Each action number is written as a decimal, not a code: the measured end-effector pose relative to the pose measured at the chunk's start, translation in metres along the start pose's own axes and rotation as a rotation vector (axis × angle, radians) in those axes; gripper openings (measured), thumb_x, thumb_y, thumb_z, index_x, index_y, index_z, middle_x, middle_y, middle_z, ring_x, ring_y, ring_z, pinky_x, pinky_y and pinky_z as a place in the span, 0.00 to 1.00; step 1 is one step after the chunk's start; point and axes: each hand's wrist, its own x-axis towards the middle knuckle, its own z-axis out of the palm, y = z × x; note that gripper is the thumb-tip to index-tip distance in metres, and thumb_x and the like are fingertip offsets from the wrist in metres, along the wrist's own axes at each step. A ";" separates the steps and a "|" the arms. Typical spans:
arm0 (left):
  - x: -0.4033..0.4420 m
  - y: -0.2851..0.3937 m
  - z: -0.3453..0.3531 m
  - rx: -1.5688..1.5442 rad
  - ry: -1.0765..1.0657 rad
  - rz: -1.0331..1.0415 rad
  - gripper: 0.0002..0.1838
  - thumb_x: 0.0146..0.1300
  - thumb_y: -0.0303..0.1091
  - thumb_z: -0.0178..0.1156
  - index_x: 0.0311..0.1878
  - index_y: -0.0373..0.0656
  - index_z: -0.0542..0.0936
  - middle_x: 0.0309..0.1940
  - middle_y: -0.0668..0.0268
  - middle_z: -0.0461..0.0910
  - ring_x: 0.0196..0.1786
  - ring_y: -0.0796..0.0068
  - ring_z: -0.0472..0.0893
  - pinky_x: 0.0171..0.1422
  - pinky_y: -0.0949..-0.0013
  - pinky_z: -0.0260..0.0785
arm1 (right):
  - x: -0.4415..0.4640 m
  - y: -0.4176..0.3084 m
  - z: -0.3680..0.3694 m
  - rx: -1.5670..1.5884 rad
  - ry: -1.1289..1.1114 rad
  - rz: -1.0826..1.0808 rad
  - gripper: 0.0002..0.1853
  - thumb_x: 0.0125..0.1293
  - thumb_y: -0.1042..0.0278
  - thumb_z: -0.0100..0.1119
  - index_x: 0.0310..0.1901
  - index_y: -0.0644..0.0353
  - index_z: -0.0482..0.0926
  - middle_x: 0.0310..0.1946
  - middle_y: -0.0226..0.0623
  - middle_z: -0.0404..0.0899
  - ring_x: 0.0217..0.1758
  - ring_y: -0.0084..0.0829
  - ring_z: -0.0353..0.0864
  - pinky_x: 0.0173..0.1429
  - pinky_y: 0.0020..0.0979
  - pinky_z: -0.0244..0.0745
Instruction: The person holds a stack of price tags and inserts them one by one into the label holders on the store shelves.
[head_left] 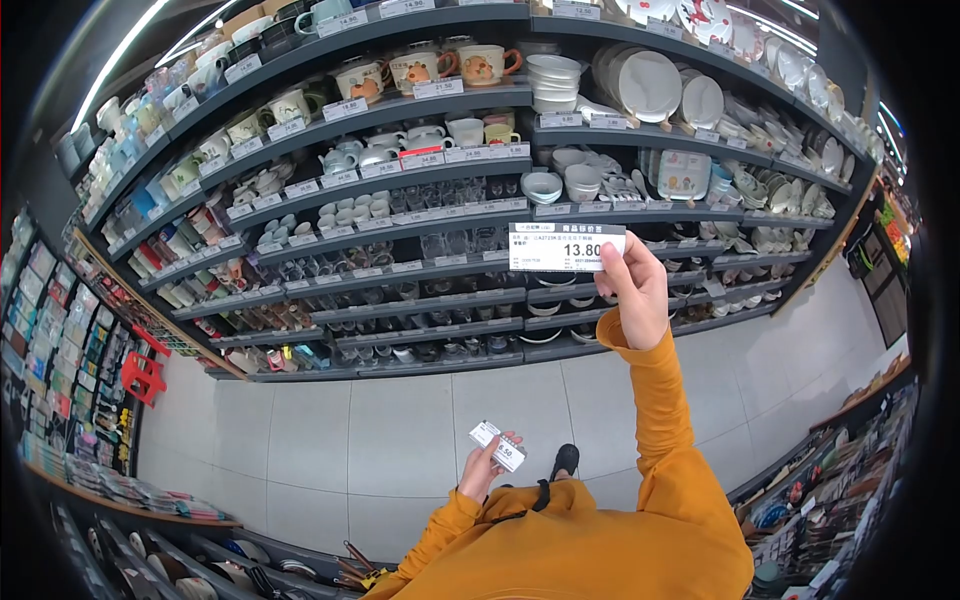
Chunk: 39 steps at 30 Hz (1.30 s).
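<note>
My right hand (636,290) is raised in front of the shelves, thumb and fingers pinching the right end of a white price tag (550,250) with a dark header and "13.80" printed on it. The tag faces me and covers part of a shelf edge behind it. Lower down, near my body, my left hand (484,468) is closed around several price tags (509,454); the top one reads about "6.50". Stacked white bowls (582,182) and spoons sit on the shelf just above the raised tag.
Curved-looking shelves carry orange-handled mugs (484,66), white plates (649,86), teapots and glasses, with price tags (437,88) along their edges. A red stool (145,376) stands at the left on the tiled floor (400,425). Kitchenware racks (830,480) flank me behind.
</note>
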 end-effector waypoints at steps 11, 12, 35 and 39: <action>0.002 -0.001 -0.001 -0.002 0.017 -0.002 0.20 0.76 0.41 0.41 0.60 0.41 0.72 0.52 0.64 0.81 0.50 0.79 0.80 0.41 0.79 0.66 | 0.003 0.007 -0.001 0.049 -0.051 0.029 0.08 0.72 0.67 0.54 0.38 0.64 0.75 0.27 0.25 0.74 0.25 0.11 0.62 0.31 0.18 0.60; 0.002 -0.001 -0.001 -0.001 0.017 -0.001 0.20 0.76 0.41 0.41 0.61 0.41 0.72 0.52 0.64 0.81 0.50 0.79 0.80 0.40 0.79 0.66 | 0.003 0.008 -0.002 0.049 -0.051 0.030 0.08 0.72 0.67 0.54 0.38 0.64 0.75 0.26 0.25 0.73 0.25 0.11 0.62 0.31 0.18 0.60; 0.008 -0.005 0.001 0.031 0.006 0.031 0.20 0.75 0.42 0.43 0.61 0.41 0.73 0.51 0.66 0.82 0.43 0.87 0.80 0.34 0.83 0.64 | 0.004 0.016 -0.007 0.063 -0.060 0.034 0.06 0.72 0.72 0.52 0.39 0.64 0.75 0.28 0.26 0.74 0.27 0.14 0.66 0.33 0.19 0.64; 0.009 -0.008 -0.001 0.031 0.006 0.026 0.20 0.75 0.42 0.42 0.61 0.42 0.73 0.52 0.66 0.81 0.43 0.87 0.80 0.34 0.83 0.64 | 0.004 0.015 -0.007 0.057 -0.074 0.023 0.06 0.72 0.72 0.52 0.39 0.65 0.75 0.29 0.28 0.75 0.28 0.15 0.68 0.35 0.19 0.66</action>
